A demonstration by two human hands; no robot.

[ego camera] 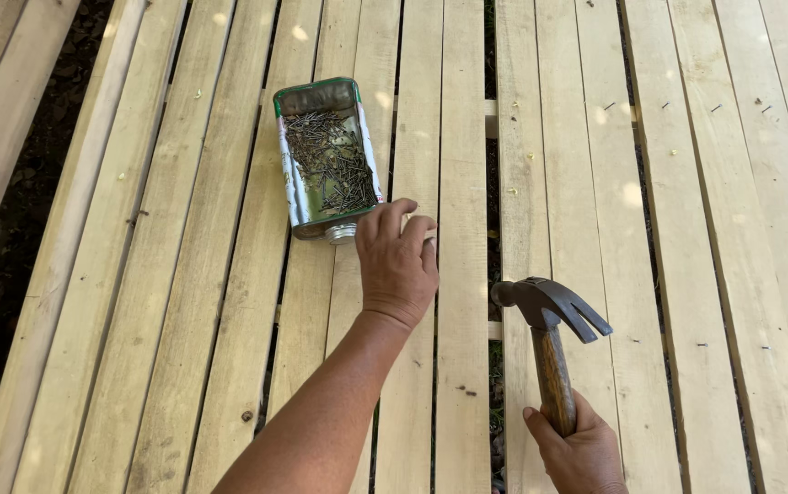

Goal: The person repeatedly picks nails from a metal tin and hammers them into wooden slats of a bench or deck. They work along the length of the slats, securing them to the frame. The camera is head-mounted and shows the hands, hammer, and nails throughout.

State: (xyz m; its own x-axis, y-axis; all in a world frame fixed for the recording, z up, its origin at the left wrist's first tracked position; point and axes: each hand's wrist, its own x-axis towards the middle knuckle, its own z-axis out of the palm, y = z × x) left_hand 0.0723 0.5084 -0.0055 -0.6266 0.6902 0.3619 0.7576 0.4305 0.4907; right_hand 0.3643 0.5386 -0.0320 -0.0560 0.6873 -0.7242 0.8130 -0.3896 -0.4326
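- Right hand (581, 453), nearest, fingers wrapped round the claw hammer (549, 316) handle, head raised.
- Left hand (396, 261) rests fingers curled on a slat (462, 183), seemingly setting a nail; next needs a steady strike.
- Beyond, touching its fingertips, the cut-open tin (325, 160) of nails.

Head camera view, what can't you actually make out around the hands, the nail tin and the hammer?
- Left hand: its back hides the fingertips, so any nail pinched there is unseen.
- Right hand: cut off by the bottom edge, along with the wooden handle's end of the hammer.
- Nail tin: the nails are too small to count, and its depth is hidden.
- Ground below the planks: dark through the gaps.
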